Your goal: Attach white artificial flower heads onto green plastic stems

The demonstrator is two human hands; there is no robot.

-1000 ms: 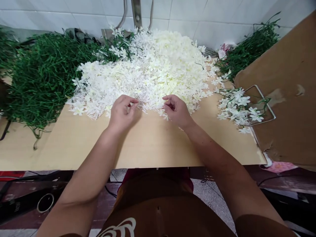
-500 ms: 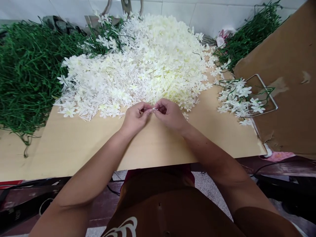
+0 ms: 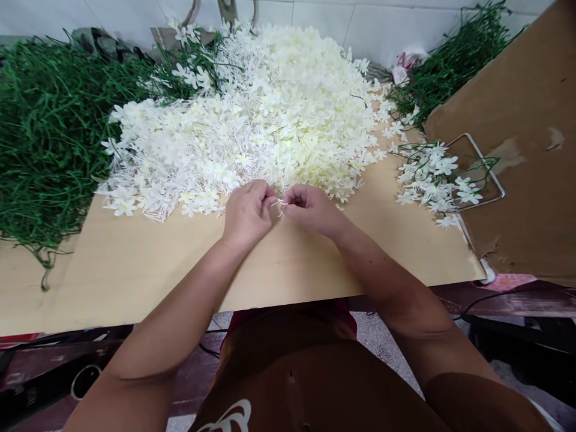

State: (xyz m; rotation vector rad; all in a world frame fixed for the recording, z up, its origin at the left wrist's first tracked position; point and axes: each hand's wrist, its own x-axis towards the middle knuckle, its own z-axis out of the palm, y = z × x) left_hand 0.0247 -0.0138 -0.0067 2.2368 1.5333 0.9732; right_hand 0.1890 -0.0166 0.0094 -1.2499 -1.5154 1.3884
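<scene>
Fingers [image 3: 263, 191] of your left hand [image 3: 245, 219] and right hand [image 3: 315, 211] are closed in thumb-and-finger pinches on a small, thin white flower piece [image 3: 281, 204], partly hidden between the fingertips. You have it at the near side of a broad heap of white and pale-yellow artificial flowers [image 3: 310, 108], over a flat, pale wood-coloured board [image 3: 288, 264]. Tangled green artificial stems [image 3: 54, 132] lie left of the heap. To your right, a loose cluster of white flowers on green stems [image 3: 432, 171] lies beside a brown cardboard panel [image 3: 517, 180].
</scene>
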